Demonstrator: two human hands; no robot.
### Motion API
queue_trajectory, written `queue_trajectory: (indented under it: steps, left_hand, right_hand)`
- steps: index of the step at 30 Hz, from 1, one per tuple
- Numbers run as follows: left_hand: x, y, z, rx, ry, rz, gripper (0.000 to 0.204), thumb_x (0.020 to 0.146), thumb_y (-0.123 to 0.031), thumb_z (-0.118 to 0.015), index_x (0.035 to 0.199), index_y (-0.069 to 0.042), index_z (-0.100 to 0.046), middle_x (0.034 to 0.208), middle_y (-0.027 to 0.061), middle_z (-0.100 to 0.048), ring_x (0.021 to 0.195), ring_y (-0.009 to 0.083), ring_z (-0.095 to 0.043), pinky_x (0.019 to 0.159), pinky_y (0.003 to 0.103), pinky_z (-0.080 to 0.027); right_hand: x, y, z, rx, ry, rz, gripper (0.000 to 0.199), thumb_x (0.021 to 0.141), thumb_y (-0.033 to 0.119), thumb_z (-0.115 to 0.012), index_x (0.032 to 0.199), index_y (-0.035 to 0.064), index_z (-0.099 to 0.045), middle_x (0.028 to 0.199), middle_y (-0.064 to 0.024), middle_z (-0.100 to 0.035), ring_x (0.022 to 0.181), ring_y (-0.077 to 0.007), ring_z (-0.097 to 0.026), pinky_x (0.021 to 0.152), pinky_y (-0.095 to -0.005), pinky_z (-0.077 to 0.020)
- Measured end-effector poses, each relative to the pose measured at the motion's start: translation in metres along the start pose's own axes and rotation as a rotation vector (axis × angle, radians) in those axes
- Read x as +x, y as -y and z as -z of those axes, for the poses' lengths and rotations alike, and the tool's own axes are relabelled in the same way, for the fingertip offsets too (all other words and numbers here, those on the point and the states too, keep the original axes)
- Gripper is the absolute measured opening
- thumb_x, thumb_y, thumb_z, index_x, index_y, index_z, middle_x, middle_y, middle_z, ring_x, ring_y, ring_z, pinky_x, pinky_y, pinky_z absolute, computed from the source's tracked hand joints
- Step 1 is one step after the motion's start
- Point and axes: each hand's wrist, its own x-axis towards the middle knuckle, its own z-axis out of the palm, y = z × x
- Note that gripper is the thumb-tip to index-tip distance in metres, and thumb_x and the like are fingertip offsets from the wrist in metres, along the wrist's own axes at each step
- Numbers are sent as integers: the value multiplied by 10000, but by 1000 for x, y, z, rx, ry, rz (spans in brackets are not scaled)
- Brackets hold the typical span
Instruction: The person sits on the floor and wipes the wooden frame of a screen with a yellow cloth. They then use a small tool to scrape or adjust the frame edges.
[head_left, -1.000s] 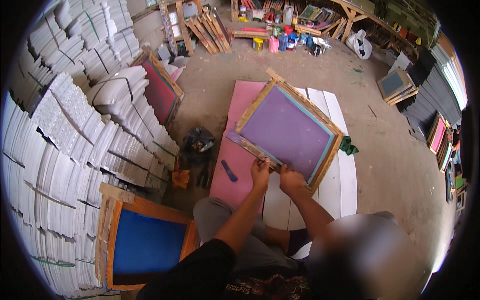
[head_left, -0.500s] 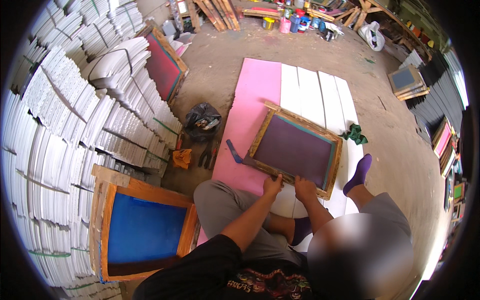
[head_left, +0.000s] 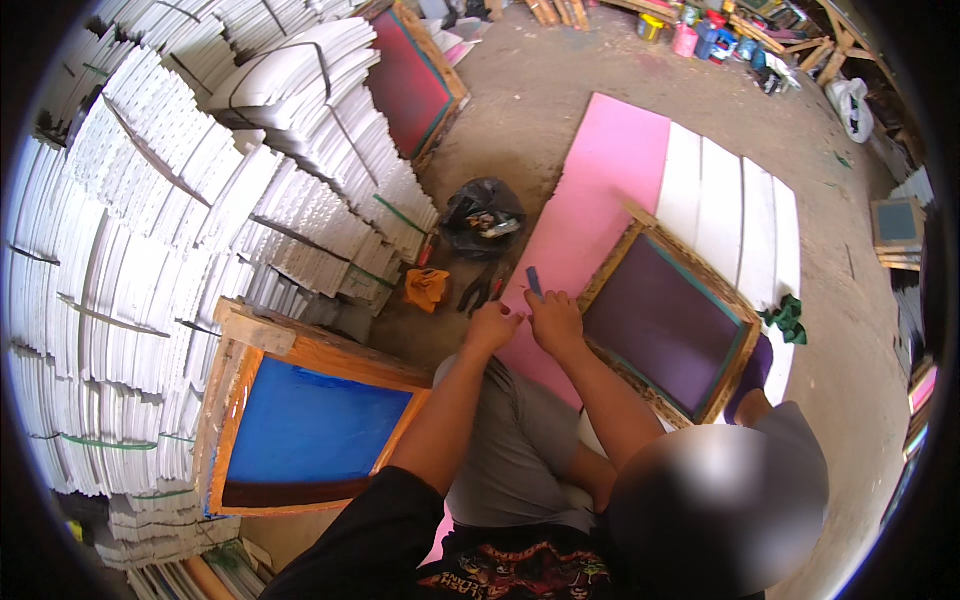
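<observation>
My right hand is closed over a slim blue tool. One end sticks out past the fingers; the rest is hidden, and its exact kind is unclear. Just to the left, my left hand has its fingers curled together, fingertips pointing at the right hand; whatever may be in them is too small to name. Both hands are over the near edge of a pink sheet. To their right, a wooden screen-printing frame with dark purple mesh and a teal border lies across the pink and white sheets.
A second screen frame with blue mesh leans at my left, beside tall strapped stacks of white sheets. A black plastic bag, an orange cloth and pliers lie on the floor ahead. A dark green cloth is at the right.
Both hands have left the near edge of the purple-mesh frame and moved left. My right hand has come onto the blue tool, which lay uncovered on the pink sheet. The view has turned left.
</observation>
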Motion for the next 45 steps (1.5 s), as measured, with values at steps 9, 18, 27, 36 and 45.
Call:
queue_trajectory:
  steps: [9,18,27,36,45]
  left_hand:
    - [-2,65,54,-410,-557,247,410,964,-267,-726,1199,68,-712,1112,238,-742,1043,356,-711,909,416,-527]
    - [29,109,27,-933,-783,250,380,1113,-254,-532,1247,71,-675,1204,166,-697,1089,265,-655,939,404,-513]
    - [27,120,24,-844,-813,250,394,1116,-275,-524,1227,74,-667,1174,171,-696,1053,264,-652,918,420,-515]
    - [40,46,19,-143,-325,-322,324,975,-106,-632,1280,-4,-673,1218,279,-680,1120,448,-669,976,505,-526]
    - [95,37,11,122,-36,76,527,945,-301,-722,1326,49,-624,1339,326,-628,1239,486,-628,1065,520,-512]
  right_hand:
    - [9,22,-41,43,112,-79,250,958,144,-590,1185,124,-694,1027,-156,-674,944,-357,-680,797,-484,-558]
    - [100,137,-27,430,242,75,404,990,119,-545,1382,31,-590,1226,-219,-642,1079,-392,-689,861,-499,-611]
    - [102,146,-59,454,243,-99,317,1004,154,-580,1295,29,-582,1251,-226,-615,1140,-414,-680,877,-509,-608]
    - [71,80,-66,340,256,-344,324,987,193,-596,1281,61,-559,1193,-217,-626,1076,-415,-696,832,-531,-601]
    - [85,68,-70,382,329,-552,298,1024,240,-557,1204,4,-578,1139,-247,-727,1037,-468,-712,855,-574,-570]
